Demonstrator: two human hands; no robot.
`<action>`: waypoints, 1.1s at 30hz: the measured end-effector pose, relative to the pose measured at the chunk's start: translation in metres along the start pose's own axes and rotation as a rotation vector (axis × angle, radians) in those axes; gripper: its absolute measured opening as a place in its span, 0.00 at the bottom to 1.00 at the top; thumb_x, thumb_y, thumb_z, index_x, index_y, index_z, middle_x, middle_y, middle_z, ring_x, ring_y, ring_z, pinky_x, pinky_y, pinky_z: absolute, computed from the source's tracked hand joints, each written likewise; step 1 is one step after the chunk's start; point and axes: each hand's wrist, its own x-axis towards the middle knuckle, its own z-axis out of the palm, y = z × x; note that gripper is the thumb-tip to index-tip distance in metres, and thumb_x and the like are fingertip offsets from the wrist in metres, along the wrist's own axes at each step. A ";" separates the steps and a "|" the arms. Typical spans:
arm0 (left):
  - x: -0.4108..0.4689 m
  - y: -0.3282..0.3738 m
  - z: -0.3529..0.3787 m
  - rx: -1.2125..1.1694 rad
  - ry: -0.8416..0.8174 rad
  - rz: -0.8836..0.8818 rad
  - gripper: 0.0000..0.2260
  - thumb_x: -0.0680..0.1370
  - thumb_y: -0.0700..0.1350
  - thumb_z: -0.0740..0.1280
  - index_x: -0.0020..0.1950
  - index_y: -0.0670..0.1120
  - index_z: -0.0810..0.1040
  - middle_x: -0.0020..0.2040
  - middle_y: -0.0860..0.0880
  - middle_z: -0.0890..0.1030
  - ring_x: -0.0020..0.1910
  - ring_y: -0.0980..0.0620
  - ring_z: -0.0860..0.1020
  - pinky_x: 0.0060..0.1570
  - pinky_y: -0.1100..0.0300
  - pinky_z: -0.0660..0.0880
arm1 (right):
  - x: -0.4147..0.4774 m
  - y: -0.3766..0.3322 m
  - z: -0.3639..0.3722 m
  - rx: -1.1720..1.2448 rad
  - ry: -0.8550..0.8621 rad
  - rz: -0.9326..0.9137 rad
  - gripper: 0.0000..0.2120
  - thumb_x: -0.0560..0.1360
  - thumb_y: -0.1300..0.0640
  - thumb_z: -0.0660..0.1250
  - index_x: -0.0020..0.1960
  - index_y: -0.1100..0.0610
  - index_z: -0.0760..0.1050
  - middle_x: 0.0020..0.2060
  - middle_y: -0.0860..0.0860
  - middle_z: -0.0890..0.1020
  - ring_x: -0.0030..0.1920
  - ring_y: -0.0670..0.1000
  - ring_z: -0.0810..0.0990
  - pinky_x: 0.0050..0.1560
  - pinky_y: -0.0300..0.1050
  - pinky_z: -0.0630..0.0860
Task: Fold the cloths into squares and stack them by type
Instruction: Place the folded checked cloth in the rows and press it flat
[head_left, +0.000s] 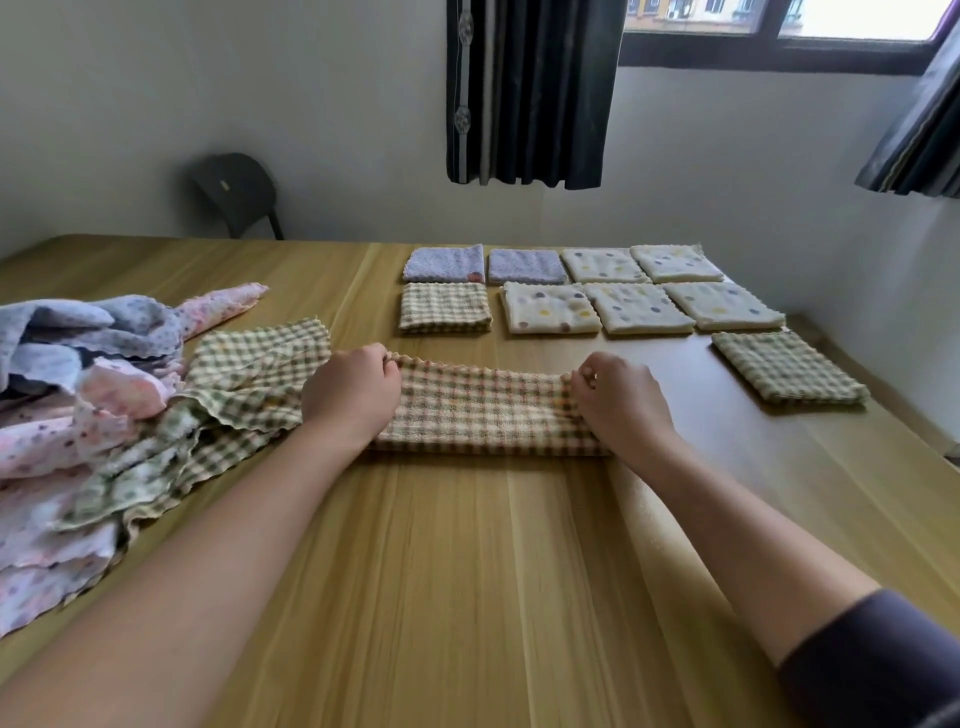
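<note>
Pale wood-grain table (467, 571) fills the foreground, with a white wall behind. At nine o'clock lies a loose heap of unfolded cloths (62, 415), pink dotted and blue-grey dotted, with a green-checked cloth (249, 374) spilling toward the centre. At ten o'clock, beyond the table's far edge, a dark chair (234, 192) stands against the wall.

At the centre, the left hand (353, 395) grips the left end of a brown-checked cloth (483, 415), fingers curled round its far scalloped edge. This cloth lies flat on the table as a long folded strip between the two hands. The right hand (618, 400) pinches the strip's right end, fingers curled over the same edge.

From twelve to one o'clock, folded squares lie in two rows: two lavender squares (444, 264), a brown-checked square (444, 307) just in front of them, then five cream dotted squares (636, 307) touching or overlapping. At two o'clock a green-checked square (787, 366) lies apart. A dark curtain (530, 93) hangs at twelve o'clock, beside a window (779, 31).
</note>
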 end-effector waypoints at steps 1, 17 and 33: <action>0.002 0.001 0.003 0.048 -0.007 0.011 0.12 0.81 0.46 0.55 0.48 0.44 0.77 0.37 0.47 0.74 0.37 0.45 0.72 0.33 0.57 0.65 | 0.002 0.000 0.002 -0.063 0.003 -0.009 0.11 0.80 0.53 0.58 0.51 0.58 0.77 0.47 0.56 0.80 0.47 0.57 0.76 0.41 0.44 0.68; 0.006 0.004 0.025 0.302 0.065 0.057 0.08 0.81 0.40 0.54 0.44 0.44 0.69 0.28 0.49 0.65 0.27 0.50 0.65 0.25 0.61 0.54 | 0.023 -0.006 0.012 -0.354 -0.109 0.017 0.14 0.81 0.54 0.51 0.59 0.57 0.71 0.53 0.59 0.77 0.52 0.61 0.76 0.42 0.46 0.67; -0.018 0.009 0.029 0.062 -0.374 0.370 0.31 0.78 0.66 0.43 0.78 0.54 0.45 0.79 0.49 0.43 0.77 0.51 0.42 0.73 0.50 0.38 | -0.032 -0.015 0.030 -0.293 -0.410 -0.220 0.27 0.79 0.36 0.41 0.77 0.39 0.42 0.77 0.48 0.41 0.76 0.54 0.35 0.74 0.56 0.35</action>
